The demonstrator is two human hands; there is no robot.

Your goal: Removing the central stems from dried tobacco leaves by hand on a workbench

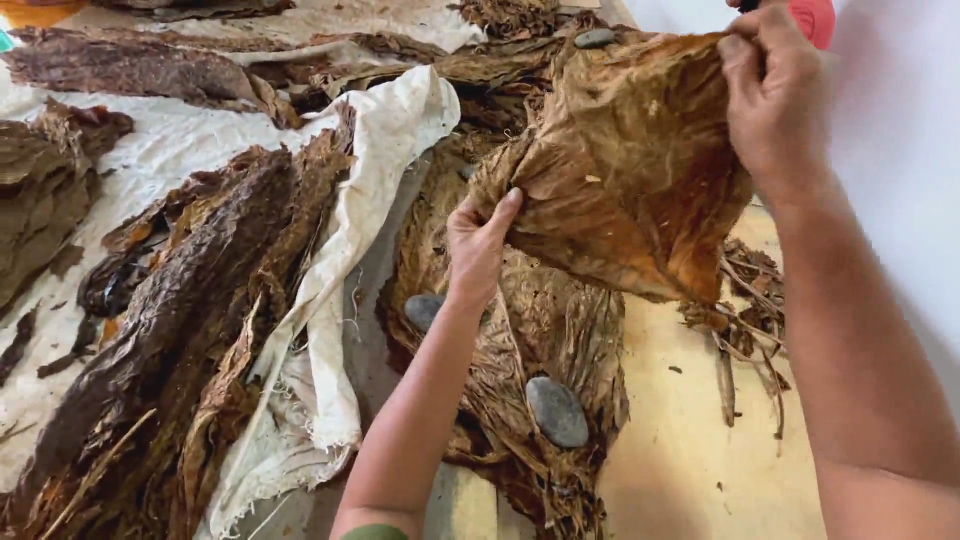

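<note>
— Left hand (480,245) first: what has it got?

— It pinches the lower left edge of a big dried brown leaf (625,170), thumb on the near face, fingers hidden behind it, so closed on the leaf.

— And where is that leaf?

— Lifted clear of the counter (690,450), spread between both hands above a flat stack of similar leaves (520,360).

— What's nearest the camera?

— Both bare forearms, and on the stack a smooth grey stone (557,411). A second grey stone (422,311) lies further up, just beside the left wrist.

— To the left?

— A rumpled white cloth (345,260) running along the counter, and beyond it a long heap of darker leaves (190,330). Loose stems (745,330) lie on the bare wood to the right, below the raised leaf.

— The right hand (775,95)?

— Higher and further off, fingers curled shut on the leaf's top right corner.

— Anything behind?

— More dark leaves in piles (130,65) on pale cloth, and a third stone (595,38) just behind the leaf's top edge.
</note>
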